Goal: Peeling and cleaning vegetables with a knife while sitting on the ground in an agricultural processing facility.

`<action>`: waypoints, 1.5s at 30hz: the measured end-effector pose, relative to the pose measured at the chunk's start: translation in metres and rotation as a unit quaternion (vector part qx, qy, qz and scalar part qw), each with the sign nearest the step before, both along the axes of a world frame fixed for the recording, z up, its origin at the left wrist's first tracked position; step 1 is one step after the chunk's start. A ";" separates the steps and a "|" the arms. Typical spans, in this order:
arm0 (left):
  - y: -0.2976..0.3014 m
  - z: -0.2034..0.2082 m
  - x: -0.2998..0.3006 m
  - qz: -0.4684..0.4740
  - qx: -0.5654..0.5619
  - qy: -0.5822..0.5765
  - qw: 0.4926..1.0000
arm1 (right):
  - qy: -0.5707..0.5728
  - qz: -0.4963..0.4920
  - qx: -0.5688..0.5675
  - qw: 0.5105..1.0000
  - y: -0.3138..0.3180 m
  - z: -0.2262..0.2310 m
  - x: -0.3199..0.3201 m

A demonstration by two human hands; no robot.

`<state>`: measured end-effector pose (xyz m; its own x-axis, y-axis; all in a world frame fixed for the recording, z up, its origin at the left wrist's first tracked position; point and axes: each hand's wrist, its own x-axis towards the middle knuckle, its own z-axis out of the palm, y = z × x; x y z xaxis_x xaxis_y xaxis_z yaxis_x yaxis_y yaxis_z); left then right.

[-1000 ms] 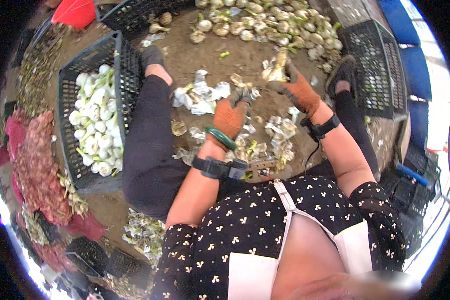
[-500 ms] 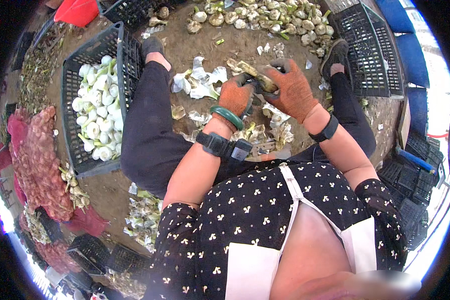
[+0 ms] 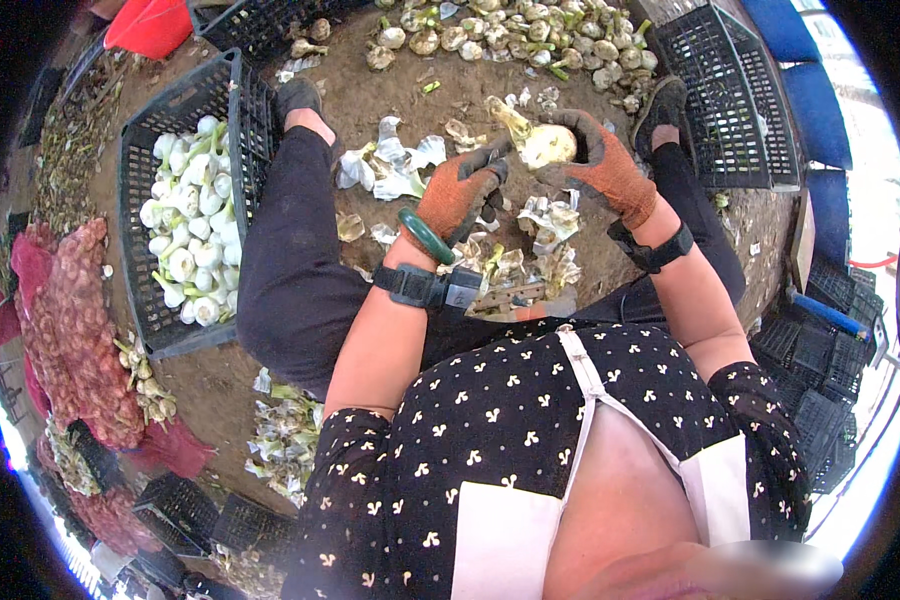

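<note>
My right hand [image 3: 618, 178], in an orange glove with dark fingers, grips a garlic bulb [image 3: 548, 147]. The bulb is pale with a yellowish stem pointing up and left. Close beside it is my left hand [image 3: 454, 196], gloved the same way, its fingers curled together near the stem. Something dark shows at those fingers, too small to make out. Below and around both hands, loose garlic skins [image 3: 395, 162] lie on the dirt floor. A black crate [image 3: 255, 130] at my left holds many cleaned white garlic bulbs [image 3: 198, 220].
Beyond my feet lies a heap of uncleaned garlic [image 3: 530, 35]. Another black crate [image 3: 710, 100] stands at the right. Far left are a red mesh sack [image 3: 75, 330] of bulbs and a red tub [image 3: 150, 25]. Several dark crates [image 3: 820, 350] are stacked at the right edge.
My hands have moved apart slightly. The garlic bulb has turned in my right hand and shows a paler surface. My left hand has shifted left and down.
</note>
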<state>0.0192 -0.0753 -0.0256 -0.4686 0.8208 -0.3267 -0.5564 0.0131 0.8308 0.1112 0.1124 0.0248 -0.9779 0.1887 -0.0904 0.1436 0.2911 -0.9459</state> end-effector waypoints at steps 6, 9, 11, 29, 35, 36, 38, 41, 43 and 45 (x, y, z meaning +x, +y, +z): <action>0.001 0.013 0.000 -0.055 -0.024 0.117 0.991 | -0.028 0.023 0.132 0.991 -0.002 0.010 0.002; 0.004 0.008 -0.001 -0.051 -0.021 0.012 0.998 | -0.008 0.052 0.167 0.985 -0.007 0.017 0.001; 0.006 0.003 -0.001 -0.042 -0.022 0.015 0.999 | 0.021 0.088 0.245 0.965 -0.005 0.015 -0.001; 0.010 0.013 0.000 0.068 -0.005 0.148 0.987 | -0.079 0.067 -0.129 0.986 0.011 -0.002 -0.006; 0.006 0.012 -0.005 0.097 -0.045 0.026 0.994 | -0.053 0.089 -0.175 0.979 0.000 -0.007 -0.013; 0.007 0.016 -0.004 0.133 -0.038 0.018 0.990 | -0.052 0.088 -0.175 0.979 -0.002 -0.005 -0.014; 0.004 0.026 -0.008 0.115 -0.069 0.075 0.988 | -0.046 0.063 -0.223 0.972 -0.006 -0.001 -0.014; -0.001 0.015 -0.016 0.066 -0.005 0.125 0.990 | -0.057 0.074 -0.243 0.966 -0.011 0.005 -0.016; -0.004 0.028 -0.018 0.048 0.003 0.117 0.992 | -0.057 0.068 -0.279 0.956 -0.011 0.005 -0.013; -0.004 0.032 -0.016 0.030 0.010 0.108 0.994 | -0.056 0.062 -0.315 0.945 -0.012 0.004 -0.013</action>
<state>0.0034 -0.0792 0.0060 -0.5744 0.7947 -0.1962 -0.3640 -0.0333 0.9308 0.0987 0.1005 0.0285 -0.9665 -0.0534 -0.2512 0.2553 -0.3031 -0.9181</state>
